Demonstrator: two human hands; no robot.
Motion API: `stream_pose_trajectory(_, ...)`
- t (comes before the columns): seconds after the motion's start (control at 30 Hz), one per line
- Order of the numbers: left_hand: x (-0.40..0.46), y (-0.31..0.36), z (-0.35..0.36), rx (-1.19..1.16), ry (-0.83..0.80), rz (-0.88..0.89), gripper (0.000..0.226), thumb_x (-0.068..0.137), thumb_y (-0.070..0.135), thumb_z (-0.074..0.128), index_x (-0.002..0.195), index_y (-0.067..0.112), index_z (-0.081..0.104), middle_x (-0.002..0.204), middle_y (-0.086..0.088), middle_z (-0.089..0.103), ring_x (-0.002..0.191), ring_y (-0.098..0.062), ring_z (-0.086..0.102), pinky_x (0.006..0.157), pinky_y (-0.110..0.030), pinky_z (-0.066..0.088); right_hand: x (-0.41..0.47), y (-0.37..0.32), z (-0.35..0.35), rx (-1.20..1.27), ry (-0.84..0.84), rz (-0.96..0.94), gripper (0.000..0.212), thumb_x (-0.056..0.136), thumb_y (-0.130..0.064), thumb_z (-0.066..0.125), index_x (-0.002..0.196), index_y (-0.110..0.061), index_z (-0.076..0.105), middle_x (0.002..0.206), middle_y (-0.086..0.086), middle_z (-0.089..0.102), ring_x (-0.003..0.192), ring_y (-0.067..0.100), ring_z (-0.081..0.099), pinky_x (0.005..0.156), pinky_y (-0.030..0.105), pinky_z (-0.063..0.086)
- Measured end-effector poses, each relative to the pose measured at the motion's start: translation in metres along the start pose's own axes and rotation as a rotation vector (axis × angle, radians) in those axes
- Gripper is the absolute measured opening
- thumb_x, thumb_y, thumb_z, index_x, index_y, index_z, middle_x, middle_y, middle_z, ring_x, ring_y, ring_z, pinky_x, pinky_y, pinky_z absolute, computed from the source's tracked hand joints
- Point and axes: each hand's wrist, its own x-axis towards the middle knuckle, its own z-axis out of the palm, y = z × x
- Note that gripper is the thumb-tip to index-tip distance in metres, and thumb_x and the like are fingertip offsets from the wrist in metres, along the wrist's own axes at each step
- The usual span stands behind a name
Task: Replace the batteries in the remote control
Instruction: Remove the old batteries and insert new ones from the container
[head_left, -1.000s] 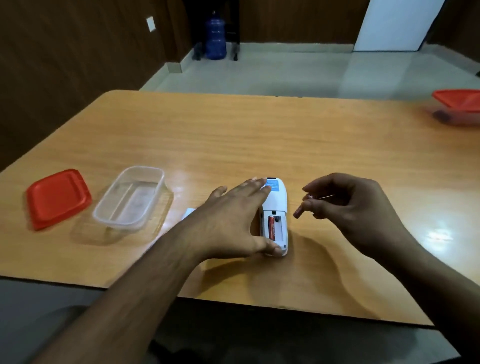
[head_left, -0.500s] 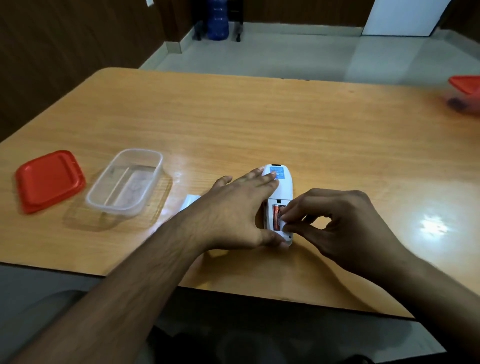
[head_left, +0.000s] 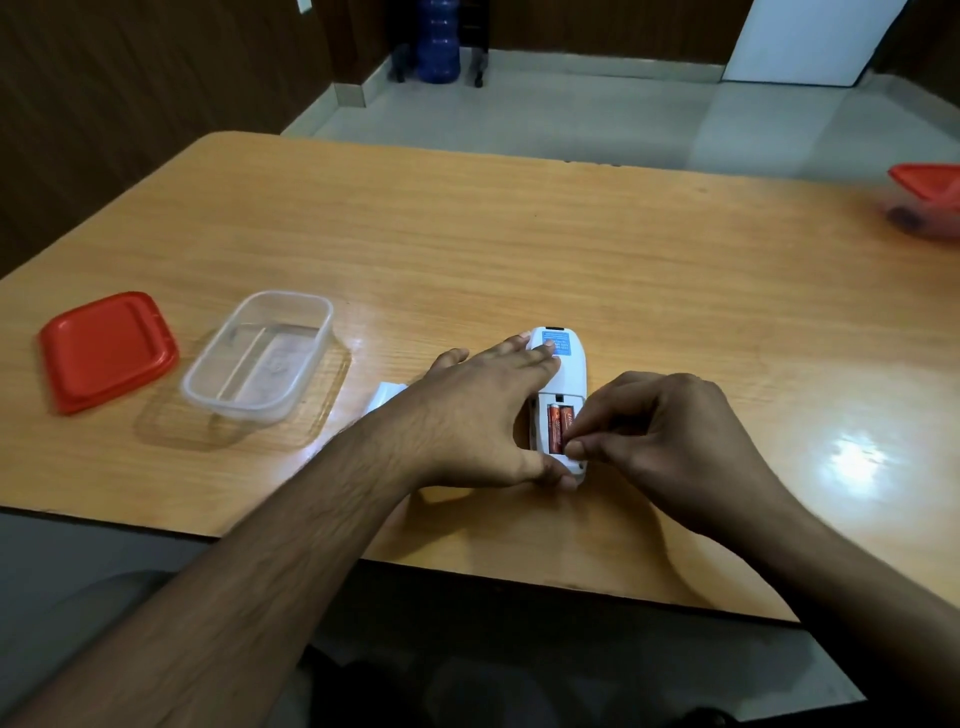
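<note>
Your left hand (head_left: 483, 415) lies flat over the white remote control (head_left: 561, 384), fingers spread along its upper back and thumb braced at its near end, pinning it face down on the wooden table (head_left: 519, 234) close to the near edge. A second ago your right hand (head_left: 670, 441) held the second battery (head_left: 569, 423) clear of the remote; it has now come down onto the open compartment, thumb and forefinger pinched on the battery's near end. Two orange cells sit side by side in the bay, the first battery (head_left: 554, 427) on the left. Judge the insertion step as nearly complete: the right cell appears to lie in its slot, but full seating against the contacts cannot be confirmed. The small white piece (head_left: 384, 396) beside your left wrist is probably the cover. The clear container (head_left: 260, 358) and red lid (head_left: 106, 351) stand well apart to the left
</note>
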Motion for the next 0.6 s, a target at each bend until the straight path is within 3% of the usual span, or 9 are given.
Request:
stream_pose_trajectory(0.1,0.000,0.001,0.000,0.011,0.013,0.010,0.113,0.063,0.084,0.044,0.155,0.025,0.012,0.163,0.013,0.003,0.145,0.003,-0.007,0.119,-0.045,0.008,0.005,0.002,0.002,0.079,-0.016,0.132,0.023,0.068,-0.012,0.086,0.063,-0.032,0.077,0.067,-0.014,0.073,0.067,0.005,0.068,0.063,0.025,0.050)
stream_pose_trajectory(0.2,0.000,0.000,0.001,0.013,0.015,0.009,0.112,0.063,0.083,0.042,0.155,0.026,0.012,0.163,0.013,0.002,0.145,0.003,-0.007,0.119,-0.045,0.008,0.013,0.001,0.000,0.173,-0.080,0.233,0.015,0.068,-0.009,0.085,0.064,-0.021,0.077,0.060,-0.004,0.071,0.060,0.013,0.063,0.064,0.035,0.048)
stream_pose_trajectory(0.4,0.001,0.001,0.000,-0.001,0.007,0.003,0.112,0.065,0.082,0.049,0.155,0.026,0.012,0.163,0.014,0.004,0.145,0.004,-0.006,0.119,-0.046,0.008,0.026,-0.002,-0.004,0.183,-0.193,0.360,0.012,0.068,-0.008,0.084,0.066,-0.009,0.073,0.056,-0.001,0.065,0.054,0.010,0.057,0.056,0.029,0.042)
stream_pose_trajectory(0.6,0.000,0.003,0.000,0.006,0.018,0.004,0.109,0.068,0.077,0.057,0.154,0.025,0.014,0.163,0.013,0.007,0.146,0.001,-0.002,0.119,-0.044,0.008,0.034,0.000,0.001,0.160,-0.139,0.403,0.017,0.074,-0.009,0.080,0.064,-0.014,0.068,0.050,-0.002,0.065,0.038,0.007,0.053,0.048,0.023,0.039)
